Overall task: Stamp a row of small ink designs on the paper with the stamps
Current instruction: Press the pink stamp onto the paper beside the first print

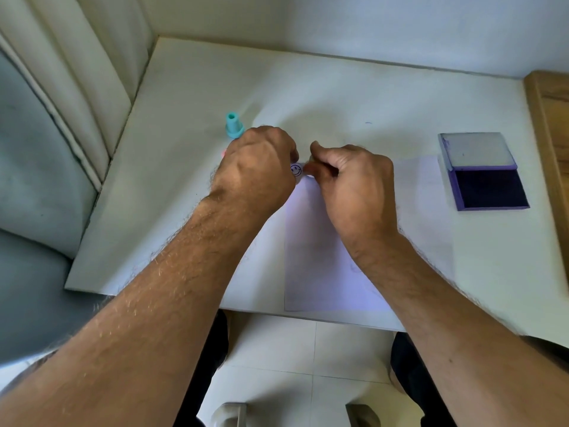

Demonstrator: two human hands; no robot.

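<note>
A pale sheet of paper (323,257) lies on the white table (172,180). A purple smiley print (296,169) shows near the paper's top left corner, between my hands. My left hand (255,171) rests curled just left of the print, and its fingers hide whatever is under them. My right hand (351,183) is just right of the print, its thumb and fingers pinched on a small stamp (310,161) that is mostly hidden. A teal stamp (234,126) stands upright behind my left hand. A pink object (223,154) peeks out at that hand's left edge.
An open purple ink pad (489,188), lid flipped back, sits on the table at the right. A wall runs along the table's far edge, a padded surface along its left, and a wooden panel (551,124) at far right. Tiled floor shows below the near edge.
</note>
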